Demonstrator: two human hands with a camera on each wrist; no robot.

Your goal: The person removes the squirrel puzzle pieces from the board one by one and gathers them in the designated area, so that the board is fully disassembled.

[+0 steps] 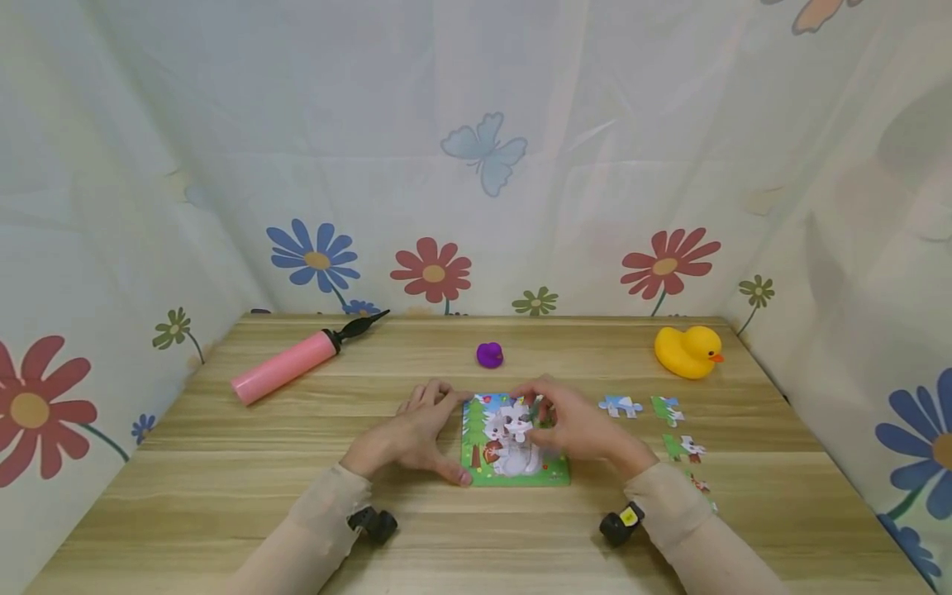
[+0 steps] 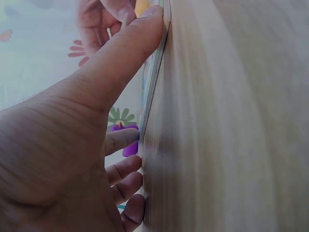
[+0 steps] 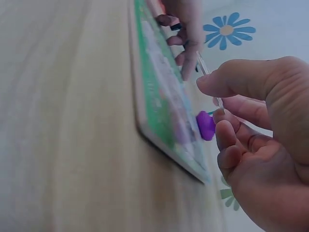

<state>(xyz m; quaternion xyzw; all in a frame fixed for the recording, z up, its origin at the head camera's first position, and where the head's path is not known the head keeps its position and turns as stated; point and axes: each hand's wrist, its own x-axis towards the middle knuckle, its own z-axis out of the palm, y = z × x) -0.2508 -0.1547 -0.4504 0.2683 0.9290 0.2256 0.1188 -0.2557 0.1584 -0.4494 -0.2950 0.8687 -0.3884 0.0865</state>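
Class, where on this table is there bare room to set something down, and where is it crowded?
Bare wood lies in front of the pink pump, left of the left hand, and along the near table edge. Crowded: the puzzle board under both hands and the loose pieces to its right.

A green-bordered puzzle board [image 1: 515, 463], a pink pump [image 1: 283, 368], a yellow duck [image 1: 686, 351] and a purple toy [image 1: 489, 354] are seen on a pale wood-grain table [image 1: 223, 496].

Flower-printed curtains [image 1: 476, 165] enclose a wooden table [image 1: 223, 512]; soft light.
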